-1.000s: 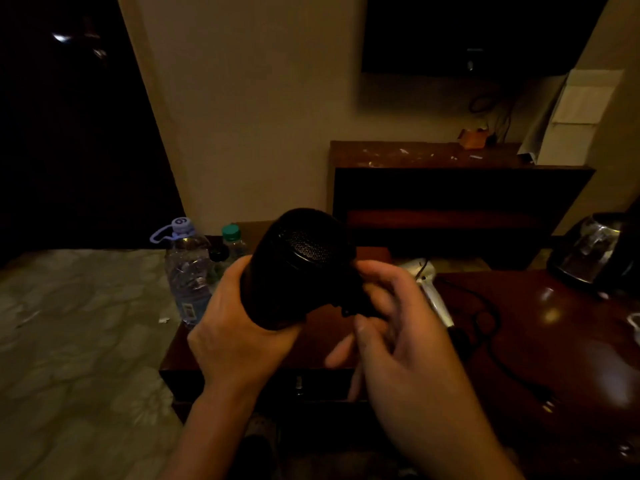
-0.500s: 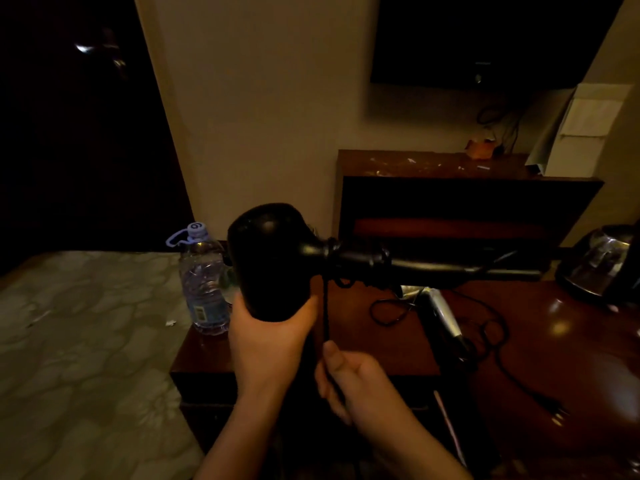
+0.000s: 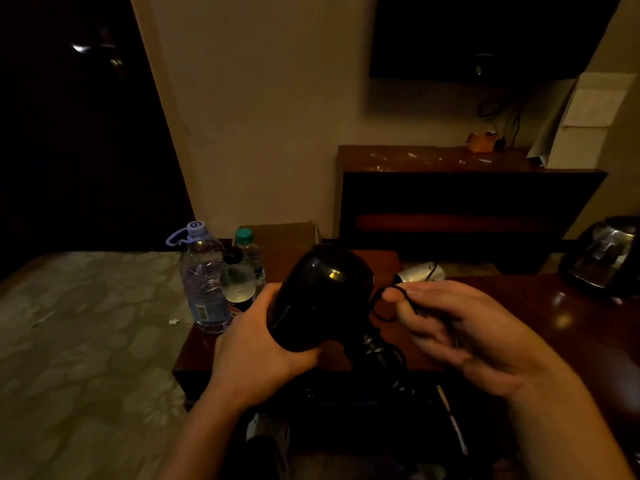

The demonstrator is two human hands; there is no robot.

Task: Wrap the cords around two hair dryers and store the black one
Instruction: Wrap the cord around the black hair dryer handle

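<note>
My left hand (image 3: 258,344) grips the barrel of the black hair dryer (image 3: 320,296), held above the low wooden stand (image 3: 204,344). Its handle (image 3: 381,355) points down and toward me, with cord coils around it. My right hand (image 3: 460,334) pinches a loop of the black cord (image 3: 388,299) just right of the barrel. The silver hair dryer (image 3: 417,271) lies on the surface behind my right hand, mostly hidden by it.
Three bottles (image 3: 204,275) stand at the stand's left end beside the bed (image 3: 86,341). A cardboard box (image 3: 284,240) sits behind them. A kettle (image 3: 606,258) stands on the dark table (image 3: 554,306) at right. A wooden shelf unit (image 3: 467,188) lines the wall.
The dryer's handle swung from pointing right to pointing down toward me. My right hand rose from below the dryer to its right side, holding a cord loop.
</note>
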